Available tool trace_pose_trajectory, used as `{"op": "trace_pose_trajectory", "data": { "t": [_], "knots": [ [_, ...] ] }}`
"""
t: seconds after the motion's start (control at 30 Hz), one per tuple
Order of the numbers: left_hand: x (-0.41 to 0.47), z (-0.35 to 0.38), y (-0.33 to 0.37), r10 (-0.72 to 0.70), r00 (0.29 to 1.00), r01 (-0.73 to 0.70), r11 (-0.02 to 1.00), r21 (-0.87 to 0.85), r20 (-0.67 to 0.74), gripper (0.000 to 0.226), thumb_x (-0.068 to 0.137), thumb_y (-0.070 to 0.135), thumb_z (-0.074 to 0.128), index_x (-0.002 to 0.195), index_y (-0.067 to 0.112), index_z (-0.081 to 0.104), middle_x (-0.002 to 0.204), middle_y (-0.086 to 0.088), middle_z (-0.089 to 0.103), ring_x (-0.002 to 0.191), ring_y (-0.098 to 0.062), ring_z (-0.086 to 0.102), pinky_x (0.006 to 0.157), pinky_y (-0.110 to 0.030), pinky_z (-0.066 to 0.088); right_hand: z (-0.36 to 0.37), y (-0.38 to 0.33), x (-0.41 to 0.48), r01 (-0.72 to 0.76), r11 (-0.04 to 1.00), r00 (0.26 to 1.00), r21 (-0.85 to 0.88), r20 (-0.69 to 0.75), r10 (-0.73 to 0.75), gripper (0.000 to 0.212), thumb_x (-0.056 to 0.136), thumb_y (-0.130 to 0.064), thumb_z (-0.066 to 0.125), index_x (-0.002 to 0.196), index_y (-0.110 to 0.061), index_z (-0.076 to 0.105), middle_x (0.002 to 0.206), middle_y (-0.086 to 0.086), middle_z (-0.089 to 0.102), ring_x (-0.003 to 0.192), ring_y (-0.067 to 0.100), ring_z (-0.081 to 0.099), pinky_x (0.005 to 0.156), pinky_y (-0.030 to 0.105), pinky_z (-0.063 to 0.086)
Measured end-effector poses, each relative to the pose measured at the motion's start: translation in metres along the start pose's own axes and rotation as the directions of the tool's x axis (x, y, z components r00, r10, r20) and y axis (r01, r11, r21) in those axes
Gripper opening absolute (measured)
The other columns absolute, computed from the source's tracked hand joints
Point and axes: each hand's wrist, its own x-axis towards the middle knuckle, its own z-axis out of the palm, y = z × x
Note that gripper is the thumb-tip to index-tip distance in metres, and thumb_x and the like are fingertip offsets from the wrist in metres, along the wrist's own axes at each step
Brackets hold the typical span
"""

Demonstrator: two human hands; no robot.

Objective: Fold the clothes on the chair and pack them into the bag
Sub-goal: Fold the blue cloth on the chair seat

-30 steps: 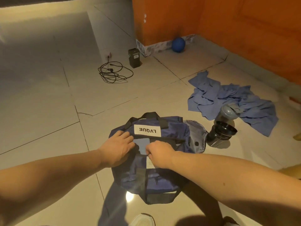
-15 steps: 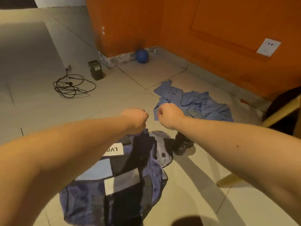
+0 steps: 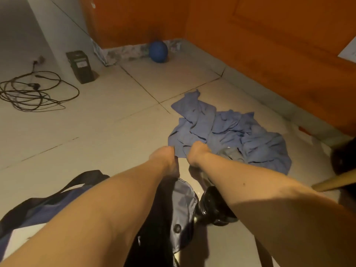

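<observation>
On tiled floor (image 3: pixel 107 120), crumpled blue garment (image 3: pixel 240 135) beyond navy duffel bag (image 3: pixel 34 211). Left grip (image 3: pixel 163 157), right grip (image 3: pixel 196 153) curled at near edge; hold impossible to tell. Likely soft, limp: take at corners.

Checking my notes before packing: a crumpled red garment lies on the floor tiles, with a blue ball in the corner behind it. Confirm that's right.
One thing is wrong: the garment is blue, not red. The head view shows it crumpled on the floor tiles, with the blue ball in the corner behind it.
</observation>
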Motion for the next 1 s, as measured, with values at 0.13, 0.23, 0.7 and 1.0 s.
{"op": "trace_pose_trajectory", "data": {
  "t": [0.13, 0.23, 0.7, 1.0],
  "knots": [
    [0.023, 0.022, -0.002, -0.033, 0.997, 0.028, 0.997, 0.068, 0.066, 0.031, 0.072, 0.036, 0.062, 0.100, 0.024, 0.053, 0.104, -0.005, 0.060, 0.095, -0.029, 0.057, 0.091, -0.043, 0.056, 0.027, 0.007, 0.030, -0.120, 0.988, 0.992, -0.099, 0.030, 0.123, 0.057, 0.090, -0.013, 0.070, 0.141, 0.001, 0.048, 0.143, 0.022, 0.050, 0.128, 0.040, 0.053, 0.097, 0.043, 0.051],
    [0.031, 0.033, -0.007, 0.036, 0.999, -0.036, 0.992, 0.124, 0.005, 0.043, 0.078, 0.034, 0.061, 0.119, 0.019, 0.054, 0.117, -0.005, 0.053, 0.110, -0.029, 0.047, 0.099, -0.043, 0.048, 0.031, 0.007, 0.041, -0.105, 0.979, 0.994, -0.173, -0.015, 0.104, 0.054, 0.097, -0.012, 0.063, 0.147, -0.004, 0.044, 0.148, 0.019, 0.042, 0.134, 0.036, 0.049, 0.105, 0.044, 0.046],
    [0.047, 0.010, -0.007, 0.000, 0.988, 0.007, 0.999, 0.045, -0.152, 0.045, 0.096, 0.031, 0.058, 0.134, 0.010, 0.050, 0.132, -0.013, 0.048, 0.124, -0.033, 0.045, 0.099, -0.042, 0.046, -0.019, 0.000, 0.027, -0.031, 0.999, 0.964, -0.012, -0.264, 0.026, 0.025, 0.100, -0.018, 0.058, 0.124, -0.011, 0.059, 0.127, 0.012, 0.063, 0.115, 0.034, 0.062, 0.081, 0.037, 0.045],
    [0.032, -0.088, 0.023, 0.165, 0.923, -0.369, 0.639, -0.675, -0.348, 0.068, 0.095, 0.010, 0.066, 0.154, 0.017, 0.031, 0.140, -0.002, 0.054, 0.124, -0.024, 0.060, 0.108, -0.046, 0.049, -0.113, -0.039, -0.003, 0.300, 0.561, 0.899, 0.772, -0.426, 0.104, 0.023, 0.099, -0.009, 0.046, 0.077, -0.011, 0.049, 0.073, 0.012, 0.049, 0.066, 0.024, 0.044, 0.060, 0.034, 0.033]
  ]
}}
